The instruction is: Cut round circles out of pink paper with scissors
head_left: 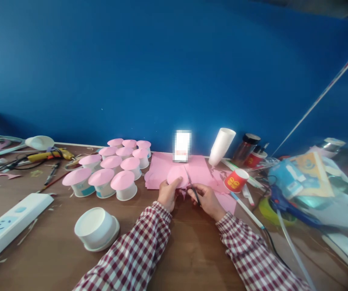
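your left hand (168, 195) is closed on the near edge of a round pink paper (176, 174), with the thumb on top. it holds the paper over the desk (188, 246), about halfway between the left and right edges. your right hand (209, 201) is closed around the handles of the scissors (191, 182). the blades point away from you, toward the back edge, and they meet the right side of the round pink paper. how far the blades are open, i cannot tell. behind the paper lies a pile of pink sheets (158, 167), close to the back edge. left of the pile stand many white cups with pink lids (110, 169), in rows. nearer the front edge, left of your left sleeve, a white bowl (96, 231) stands upside down. a white power strip (8, 222) lies toward the front left corner. a small red cup (236, 180) stands just beside the pile on its right.
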The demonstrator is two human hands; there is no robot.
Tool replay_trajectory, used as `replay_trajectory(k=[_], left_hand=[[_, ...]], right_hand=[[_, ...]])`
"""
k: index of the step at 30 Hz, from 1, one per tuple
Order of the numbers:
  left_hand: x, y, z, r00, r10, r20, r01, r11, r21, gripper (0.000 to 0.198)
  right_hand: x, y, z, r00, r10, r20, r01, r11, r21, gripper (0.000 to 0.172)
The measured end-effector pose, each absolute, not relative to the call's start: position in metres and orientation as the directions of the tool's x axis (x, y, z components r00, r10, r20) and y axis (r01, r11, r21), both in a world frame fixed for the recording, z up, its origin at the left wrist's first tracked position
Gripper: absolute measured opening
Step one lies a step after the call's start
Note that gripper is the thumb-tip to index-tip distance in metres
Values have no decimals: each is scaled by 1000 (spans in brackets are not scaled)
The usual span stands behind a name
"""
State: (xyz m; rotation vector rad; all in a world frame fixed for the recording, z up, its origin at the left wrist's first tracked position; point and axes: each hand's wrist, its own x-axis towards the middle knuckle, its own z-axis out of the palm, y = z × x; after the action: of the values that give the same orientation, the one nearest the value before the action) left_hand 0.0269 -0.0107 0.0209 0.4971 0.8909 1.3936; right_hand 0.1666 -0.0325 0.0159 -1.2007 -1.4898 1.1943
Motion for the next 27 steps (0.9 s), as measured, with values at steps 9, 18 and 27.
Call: replay_trajectory(k=[9, 18, 27], left_hand=[[27, -9, 16, -53, 969, -241, -596, 163, 786, 34], [28, -13, 22, -35, 972, -232, -595, 166, 786, 27], [28, -13, 22, -41, 972, -232, -609, 160, 777, 26]], right_hand=[[165, -32, 14, -179, 983, 47, 129, 70, -989, 33], [165, -34, 16, -155, 986, 53, 159, 78, -984, 33], [167, -31, 11, -169, 983, 71, 141, 95, -985, 32]])
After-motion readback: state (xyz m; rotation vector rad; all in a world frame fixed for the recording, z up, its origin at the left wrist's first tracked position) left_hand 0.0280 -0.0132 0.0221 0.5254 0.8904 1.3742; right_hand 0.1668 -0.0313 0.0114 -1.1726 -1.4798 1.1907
